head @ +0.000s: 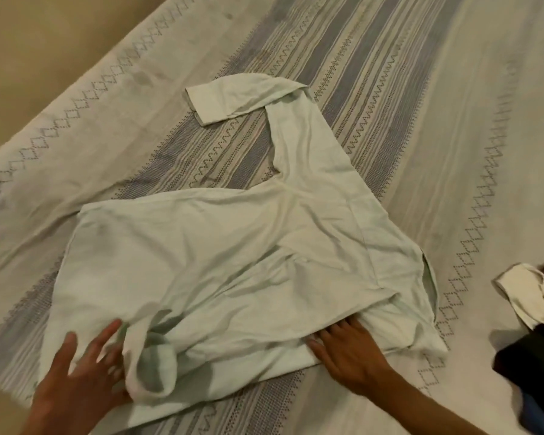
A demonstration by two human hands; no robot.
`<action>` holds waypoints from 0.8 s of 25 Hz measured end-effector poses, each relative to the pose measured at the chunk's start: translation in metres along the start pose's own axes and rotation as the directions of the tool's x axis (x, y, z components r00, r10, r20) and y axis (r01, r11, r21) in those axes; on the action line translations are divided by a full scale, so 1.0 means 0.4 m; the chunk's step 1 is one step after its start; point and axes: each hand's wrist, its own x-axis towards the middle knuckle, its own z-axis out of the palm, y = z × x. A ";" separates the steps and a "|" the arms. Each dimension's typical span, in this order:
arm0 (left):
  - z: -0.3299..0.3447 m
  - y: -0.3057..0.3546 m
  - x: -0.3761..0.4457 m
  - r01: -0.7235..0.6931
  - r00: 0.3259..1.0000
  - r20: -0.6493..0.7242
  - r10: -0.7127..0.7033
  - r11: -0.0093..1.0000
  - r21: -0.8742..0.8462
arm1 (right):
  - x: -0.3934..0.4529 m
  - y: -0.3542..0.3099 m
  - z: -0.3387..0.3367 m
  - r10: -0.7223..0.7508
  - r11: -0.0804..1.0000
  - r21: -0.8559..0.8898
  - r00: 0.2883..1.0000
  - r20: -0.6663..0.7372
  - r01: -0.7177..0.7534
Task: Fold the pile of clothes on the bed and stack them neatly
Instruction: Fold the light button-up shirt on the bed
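— Under the fingers of both hands, what is there?

— A pale green shirt (220,255), spread on the bedspread (453,89). The left hand (76,375) lies flat and splayed on its near hem, beside a rumpled fold; it looks blurred. The right hand (349,356) rests on the cloth with fingers straight, gripping nothing.

— How far along does the folding seem?

— Early, by the look of it. One sleeve (233,98) stretches far beyond the fingertips, unfolded. Out past the right hand's fingers lies a heap of clothes (534,309), unfolded. No finished stack shows.
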 end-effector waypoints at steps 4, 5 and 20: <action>0.093 -0.075 -0.030 -0.087 0.794 -0.408 0.450 0.749 0.657 | 0.059 0.056 -0.013 -0.083 0.971 -0.236 0.981 -0.178 0.039; 0.140 -0.090 -0.035 -0.087 0.748 -0.411 0.521 0.691 0.718 | 0.075 0.039 0.000 -0.159 0.932 -0.354 0.968 -0.195 0.082; 0.185 -0.145 0.014 0.330 0.595 -0.266 0.759 0.072 0.941 | 0.101 0.105 -0.003 -0.403 0.770 -0.638 0.788 -0.466 0.017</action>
